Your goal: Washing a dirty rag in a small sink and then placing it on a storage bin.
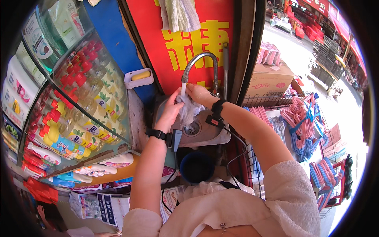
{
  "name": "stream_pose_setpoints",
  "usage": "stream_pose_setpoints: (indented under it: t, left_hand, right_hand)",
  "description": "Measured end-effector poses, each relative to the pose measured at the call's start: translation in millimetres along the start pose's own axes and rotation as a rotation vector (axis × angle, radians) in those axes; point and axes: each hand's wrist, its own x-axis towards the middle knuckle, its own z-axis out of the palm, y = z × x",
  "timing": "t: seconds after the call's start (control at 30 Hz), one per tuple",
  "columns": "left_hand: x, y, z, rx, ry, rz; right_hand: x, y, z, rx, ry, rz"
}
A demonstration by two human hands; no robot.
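Observation:
Water runs from a curved chrome faucet onto a wet, greyish-white cloth. My left hand grips the cloth from the left side, thumb on top. On the other side, my right hand holds its upper part close to the stream, with some fingers hidden. The cloth hangs over a small stainless steel sink, just above the drain strainer. Both wrists wear black straps with small cabled devices.
A soap dish with a yellow soap bar sits left of the sink. Glass shelves of detergent bottles line the left. A dark bucket stands below. At right are a wire rack of hangers and a carton.

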Motion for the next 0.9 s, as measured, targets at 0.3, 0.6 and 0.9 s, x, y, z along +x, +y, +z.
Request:
stream_pose_setpoints:
  t: [0.3,0.6,0.9]
  left_hand:
    - [-4.1,27.7,-26.0,0.912,0.022,-0.027]
    - [-7.4,11.8,-23.1,0.511,0.168,0.107]
    - [-10.2,20.7,12.5,-0.123,0.218,-0.148]
  right_hand:
    - [-10.7,-4.7,-14.8,0.371,0.172,-0.133]
    - [-10.8,-5.0,-26.1,0.201,0.157,0.129]
    - [-12.1,-20.8,18.5,0.502,0.023,0.094]
